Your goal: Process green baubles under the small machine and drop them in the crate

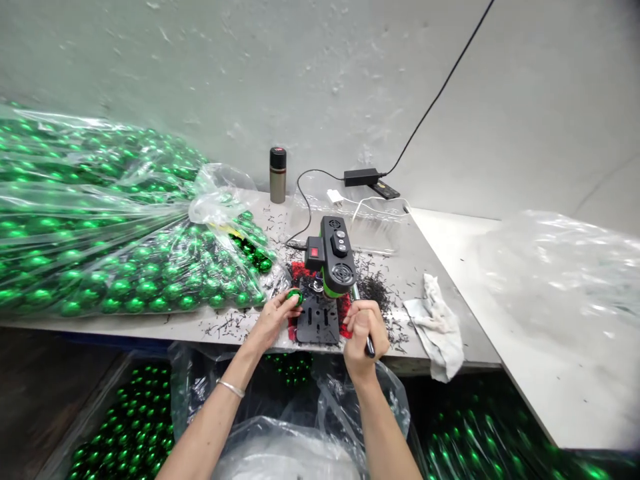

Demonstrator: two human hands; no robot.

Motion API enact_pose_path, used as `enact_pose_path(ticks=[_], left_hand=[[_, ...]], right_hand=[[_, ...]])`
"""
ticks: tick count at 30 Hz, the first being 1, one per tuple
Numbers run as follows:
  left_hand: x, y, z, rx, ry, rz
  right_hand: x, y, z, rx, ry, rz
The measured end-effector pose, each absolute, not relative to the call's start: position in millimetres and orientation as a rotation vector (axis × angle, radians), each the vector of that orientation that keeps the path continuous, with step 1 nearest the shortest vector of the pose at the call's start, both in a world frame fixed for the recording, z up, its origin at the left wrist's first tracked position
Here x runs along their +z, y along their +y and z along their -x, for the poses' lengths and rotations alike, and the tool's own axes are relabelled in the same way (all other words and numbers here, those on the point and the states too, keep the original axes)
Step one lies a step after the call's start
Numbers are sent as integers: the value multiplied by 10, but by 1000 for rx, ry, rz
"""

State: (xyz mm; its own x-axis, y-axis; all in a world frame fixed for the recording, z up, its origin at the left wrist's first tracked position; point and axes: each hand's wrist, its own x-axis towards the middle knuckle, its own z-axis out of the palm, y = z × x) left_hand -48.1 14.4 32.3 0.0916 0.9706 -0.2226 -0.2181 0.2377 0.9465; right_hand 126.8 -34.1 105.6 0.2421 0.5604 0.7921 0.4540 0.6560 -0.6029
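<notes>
A shiny green ball (295, 297) is pinched in the fingers of my left hand (274, 319), at the left edge of a slotted black plate (318, 323). Over the plate stands a black device (339, 257) with round vents, buttons and a red switch. My right hand (366, 333) is wrapped round a rod with a black end (370, 347), just right of the device. Red material (346, 313) shows on both sides of the plate, with small black bits (374, 289) scattered around it.
A large clear bag of green balls (125, 267) covers the left of the table. Behind are a flask (278, 175), a power adapter (361, 177) with cables, and a clear tray (375, 237). A white cloth (437, 327) hangs over the front edge; plastic wrap (565, 273) lies right.
</notes>
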Motion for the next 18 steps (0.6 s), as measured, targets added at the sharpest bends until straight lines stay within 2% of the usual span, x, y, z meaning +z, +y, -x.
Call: enact_pose_path(ticks=[5, 11, 18], left_hand=[[237, 128, 287, 994, 1296, -1383], [290, 112, 237, 934, 1324, -2013], [234, 117, 139, 914, 1338, -2221]], right_hand=[[1099, -351, -1282, 45, -1431, 943], [1087, -356, -1282, 35, -1451, 944], [1121, -377, -1287, 65, -1461, 934]])
